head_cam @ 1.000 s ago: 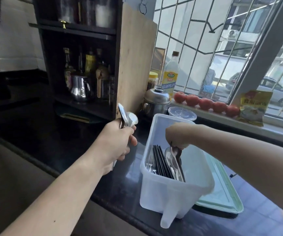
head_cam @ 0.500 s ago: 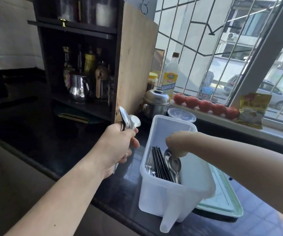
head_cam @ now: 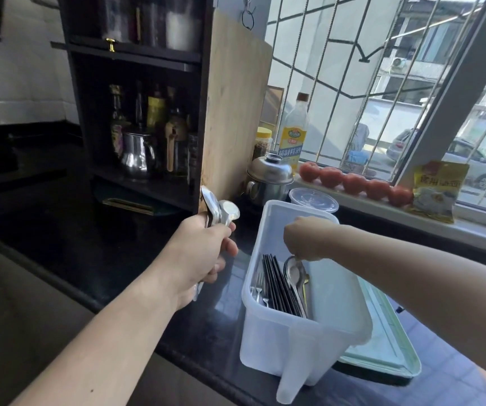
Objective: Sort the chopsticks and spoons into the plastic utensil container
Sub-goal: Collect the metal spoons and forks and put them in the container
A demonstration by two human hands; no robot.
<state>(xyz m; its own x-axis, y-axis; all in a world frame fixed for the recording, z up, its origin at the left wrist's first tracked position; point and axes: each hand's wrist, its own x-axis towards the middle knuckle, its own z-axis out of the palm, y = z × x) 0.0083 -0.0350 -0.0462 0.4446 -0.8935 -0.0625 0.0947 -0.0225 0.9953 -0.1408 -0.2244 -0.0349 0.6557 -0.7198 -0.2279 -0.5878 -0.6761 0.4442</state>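
A translucent white plastic utensil container [head_cam: 268, 347] stands on the dark counter. Inside lie black chopsticks [head_cam: 279, 285], forks [head_cam: 257, 288] at their left and metal spoons [head_cam: 295, 273] at their right. My right hand [head_cam: 306, 238] reaches down into the container, its fingertips pinched on the upper end of a spoon that rests among the others. My left hand [head_cam: 203, 253] hovers left of the container, closed around a bundle of metal spoons [head_cam: 221, 209] whose bowls stick up above my fist.
A pale green lid [head_cam: 382, 341] lies under and right of the container. Behind it stand a clear round tub [head_cam: 313, 199], a steel pot [head_cam: 269, 180], an oil bottle [head_cam: 293, 133] and a wooden cutting board [head_cam: 235, 112]. Tomatoes [head_cam: 353, 183] line the windowsill. A dark shelf rack [head_cam: 136, 112] stands at left.
My right hand has lowered its spoon from above the rim down into the container beside the chopsticks. My left hand has stayed nearly still with its spoons.
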